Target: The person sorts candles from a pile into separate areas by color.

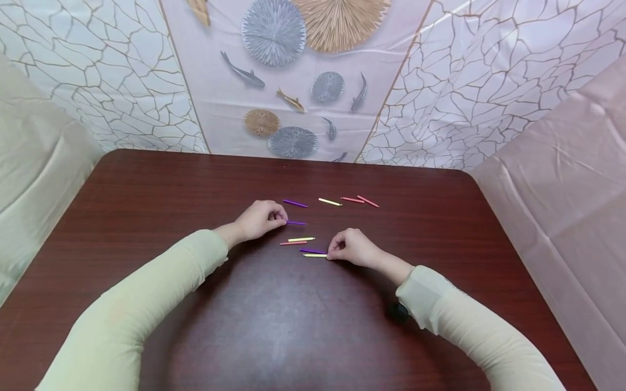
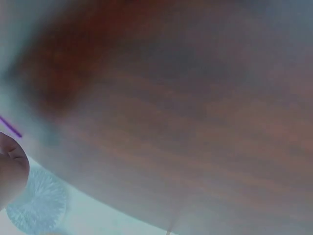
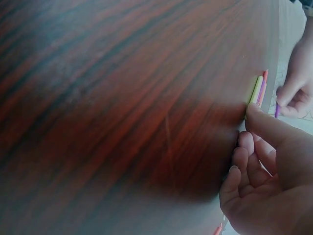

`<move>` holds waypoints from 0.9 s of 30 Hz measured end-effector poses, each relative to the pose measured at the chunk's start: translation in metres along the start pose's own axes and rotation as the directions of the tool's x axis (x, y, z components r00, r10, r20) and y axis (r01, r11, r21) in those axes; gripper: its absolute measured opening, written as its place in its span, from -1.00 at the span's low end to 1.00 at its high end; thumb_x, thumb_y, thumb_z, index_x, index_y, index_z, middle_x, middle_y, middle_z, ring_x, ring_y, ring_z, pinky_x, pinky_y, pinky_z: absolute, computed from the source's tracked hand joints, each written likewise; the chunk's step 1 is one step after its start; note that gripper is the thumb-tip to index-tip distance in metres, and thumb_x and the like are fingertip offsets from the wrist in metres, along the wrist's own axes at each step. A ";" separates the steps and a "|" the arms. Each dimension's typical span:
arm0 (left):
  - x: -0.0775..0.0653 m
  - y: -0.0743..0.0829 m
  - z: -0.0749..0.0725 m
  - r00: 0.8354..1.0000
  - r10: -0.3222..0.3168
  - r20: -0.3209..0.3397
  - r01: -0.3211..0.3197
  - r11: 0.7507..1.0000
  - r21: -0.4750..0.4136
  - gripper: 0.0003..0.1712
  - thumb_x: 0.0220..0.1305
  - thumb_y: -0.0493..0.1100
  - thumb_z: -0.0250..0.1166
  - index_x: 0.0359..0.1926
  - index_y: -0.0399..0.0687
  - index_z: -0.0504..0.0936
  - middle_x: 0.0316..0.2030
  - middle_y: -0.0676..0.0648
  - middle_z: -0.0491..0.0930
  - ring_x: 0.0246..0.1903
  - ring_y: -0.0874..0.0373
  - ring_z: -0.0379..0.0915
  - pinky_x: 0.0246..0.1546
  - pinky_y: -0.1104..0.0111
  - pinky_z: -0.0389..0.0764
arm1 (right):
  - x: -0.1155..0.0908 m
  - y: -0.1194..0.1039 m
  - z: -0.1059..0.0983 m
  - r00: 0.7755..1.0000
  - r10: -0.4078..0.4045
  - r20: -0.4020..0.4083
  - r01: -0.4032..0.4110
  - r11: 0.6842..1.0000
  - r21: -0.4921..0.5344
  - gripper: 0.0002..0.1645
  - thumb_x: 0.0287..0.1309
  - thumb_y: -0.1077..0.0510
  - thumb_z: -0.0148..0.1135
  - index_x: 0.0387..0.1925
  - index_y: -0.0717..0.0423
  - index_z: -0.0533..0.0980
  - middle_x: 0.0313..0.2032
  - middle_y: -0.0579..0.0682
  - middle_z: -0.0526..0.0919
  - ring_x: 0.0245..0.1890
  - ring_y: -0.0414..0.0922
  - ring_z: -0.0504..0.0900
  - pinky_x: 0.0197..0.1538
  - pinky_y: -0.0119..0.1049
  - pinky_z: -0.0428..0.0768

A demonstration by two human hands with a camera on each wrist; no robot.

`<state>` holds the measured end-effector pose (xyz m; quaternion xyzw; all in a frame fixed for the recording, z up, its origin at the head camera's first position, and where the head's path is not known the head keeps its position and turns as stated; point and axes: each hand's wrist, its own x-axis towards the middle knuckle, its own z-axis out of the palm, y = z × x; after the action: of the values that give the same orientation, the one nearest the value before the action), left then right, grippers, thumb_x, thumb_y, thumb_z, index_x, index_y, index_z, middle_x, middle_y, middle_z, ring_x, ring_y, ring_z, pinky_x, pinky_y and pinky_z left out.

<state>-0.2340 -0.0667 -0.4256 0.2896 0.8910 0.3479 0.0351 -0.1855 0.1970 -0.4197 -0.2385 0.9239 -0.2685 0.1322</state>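
My left hand (image 1: 263,219) pinches a thin purple candle (image 1: 297,223) by its left end, and the candle points right. In the left wrist view only part of that hand (image 2: 11,166) shows at the left edge, near a purple candle (image 2: 11,127). With thumb and fingertips my right hand (image 1: 356,247) pinches the right end of a yellow candle (image 1: 315,255). Right behind this one lies another purple candle (image 1: 312,251). Slightly farther left, a second yellow candle (image 1: 301,239) and a red candle (image 1: 293,243) lie side by side.
Farther back on the dark wooden table (image 1: 274,326) lie a purple candle (image 1: 295,203), a yellow candle (image 1: 330,201) and two red candles (image 1: 352,200), (image 1: 368,201). A patterned cloth (image 1: 225,125) hangs behind the table's far edge.
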 end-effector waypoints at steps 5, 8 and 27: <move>0.018 0.003 -0.007 1.000 -0.019 -0.017 0.019 1.000 0.013 -0.95 0.16 -0.23 0.30 -0.38 -0.13 0.64 -0.44 -0.05 0.59 -0.38 0.14 0.44 -0.27 0.37 0.44 | 0.000 0.000 0.000 1.000 0.003 0.000 -0.003 1.000 0.014 -0.87 -0.09 0.15 0.42 -0.61 0.07 0.62 -0.66 -0.17 0.55 -0.56 -0.35 0.39 -0.41 -0.50 0.40; 0.025 0.003 -0.011 0.999 -0.028 -0.015 0.029 0.999 0.025 -0.95 0.16 -0.24 0.29 -0.37 -0.14 0.64 -0.44 -0.07 0.60 -0.37 0.12 0.45 -0.26 0.34 0.45 | 0.000 -0.001 0.001 1.000 0.007 0.004 -0.007 1.000 0.021 -0.87 -0.09 0.15 0.42 -0.60 0.08 0.62 -0.65 -0.17 0.55 -0.56 -0.35 0.39 -0.41 -0.50 0.40; 0.039 -0.012 -0.005 0.993 -0.113 0.028 0.110 0.990 0.091 -0.93 0.16 -0.23 0.28 -0.38 -0.15 0.65 -0.45 -0.06 0.61 -0.38 0.13 0.46 -0.24 0.30 0.46 | -0.002 -0.002 -0.001 0.999 0.031 0.009 -0.031 0.999 0.039 -0.88 -0.11 0.18 0.42 -0.60 0.10 0.62 -0.65 -0.16 0.56 -0.56 -0.35 0.39 -0.43 -0.51 0.40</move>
<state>-0.2738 -0.0556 -0.4236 0.2461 0.9198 0.3005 0.0562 -0.1836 0.1969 -0.4173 -0.2227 0.9215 -0.2834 0.1449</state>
